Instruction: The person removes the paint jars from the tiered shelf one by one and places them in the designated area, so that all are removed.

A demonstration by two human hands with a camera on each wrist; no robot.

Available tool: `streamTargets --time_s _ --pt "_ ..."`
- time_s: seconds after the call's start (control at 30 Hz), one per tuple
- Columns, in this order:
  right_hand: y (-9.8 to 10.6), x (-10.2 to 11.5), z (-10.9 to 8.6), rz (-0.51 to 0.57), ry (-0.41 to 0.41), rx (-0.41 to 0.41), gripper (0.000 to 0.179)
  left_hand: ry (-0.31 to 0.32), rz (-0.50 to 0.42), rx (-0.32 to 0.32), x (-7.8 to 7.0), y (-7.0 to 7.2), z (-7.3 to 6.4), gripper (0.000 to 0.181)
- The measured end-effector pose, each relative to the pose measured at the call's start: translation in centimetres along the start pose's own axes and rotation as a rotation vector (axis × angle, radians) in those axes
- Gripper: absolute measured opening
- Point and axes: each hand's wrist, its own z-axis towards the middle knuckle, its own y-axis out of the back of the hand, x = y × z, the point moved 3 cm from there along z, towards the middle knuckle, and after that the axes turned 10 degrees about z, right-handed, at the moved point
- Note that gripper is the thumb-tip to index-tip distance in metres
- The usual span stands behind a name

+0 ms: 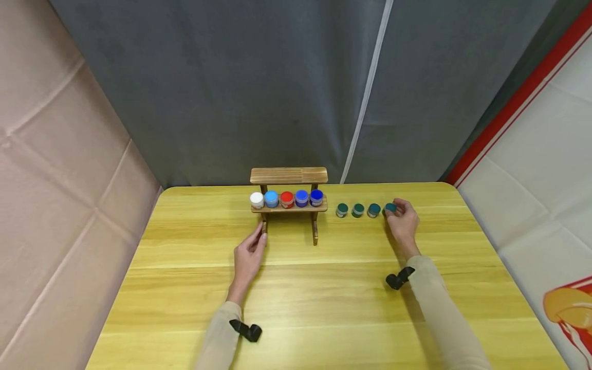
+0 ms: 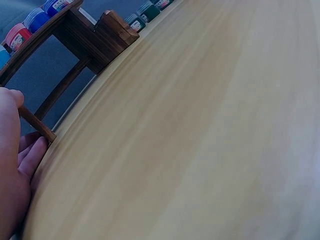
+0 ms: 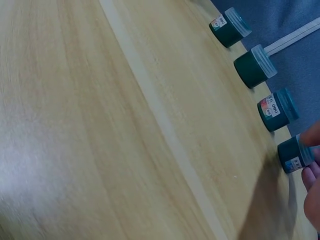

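Note:
My left hand (image 1: 248, 259) grips the left foot of a small two-tier wooden rack (image 1: 289, 176), thumb on one side and fingers on the other. Along the rack's lower shelf stand several paint jars: a white jar (image 1: 257, 200), a light blue jar (image 1: 271, 199), a red jar (image 1: 287, 200), a violet-blue jar (image 1: 302, 198) and a dark blue jar (image 1: 316, 198). Right of the rack, my right hand (image 1: 403, 223) pinches a teal paint jar (image 3: 291, 156) near its lid. This jar is at the right end of a row, beside another teal jar (image 3: 276, 111).
Two dark green jars (image 1: 341, 209) continue the row toward the rack. All this stands near the back edge of a wooden table (image 1: 296, 303). Behind it hangs a grey curtain (image 1: 208, 103), with pale fabric walls (image 1: 60, 205) to the sides.

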Motion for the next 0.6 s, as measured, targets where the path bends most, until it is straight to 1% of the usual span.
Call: streamTargets --time_s 0.13,0.33,0.6 --pt "0.0 0.4 0.1 0.004 0.005 -0.007 0.043 0.003 -0.005 0.000 0.0 0.0 0.0 0.037" --pt "0.3 1.1 0.1 0.030 0.019 0.005 0.042 0.004 -0.007 0.009 -0.1 0.1 0.0 0.038" --pt "0.4 2.1 0.1 0.048 0.073 0.016 0.040 -0.002 -0.008 0.009 0.0 0.1 0.0 0.038"
